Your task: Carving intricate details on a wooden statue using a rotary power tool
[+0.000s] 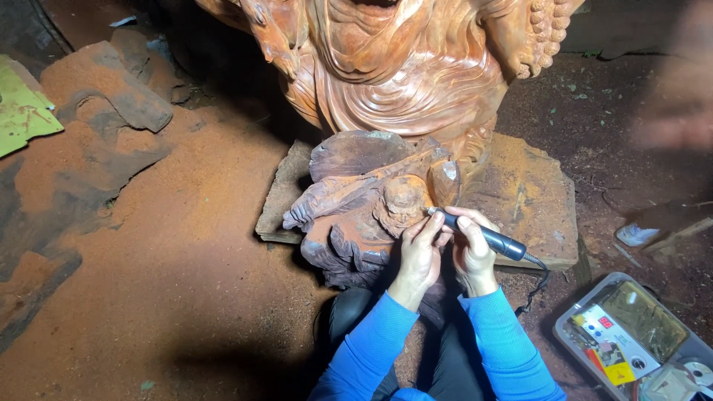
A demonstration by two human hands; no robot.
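A dark reddish wood carving (356, 200) with a small rounded figure head in its middle stands on a wooden slab (531, 200) in front of me. My right hand (471, 249) grips a dark pen-shaped rotary tool (486, 238) whose tip touches the carving next to the small head. My left hand (420, 252) rests against the carving just left of the tool tip, its fingers steadying the tool's front end. Both arms wear blue sleeves. A black cord (538, 278) runs from the tool's rear toward the right.
A large carved wooden statue (401, 67) with flowing robes stands behind the small carving. Red sawdust covers the floor (171, 252). A grey tray (631, 334) with a control box sits at lower right. Rough wood chunks (111, 96) lie at upper left.
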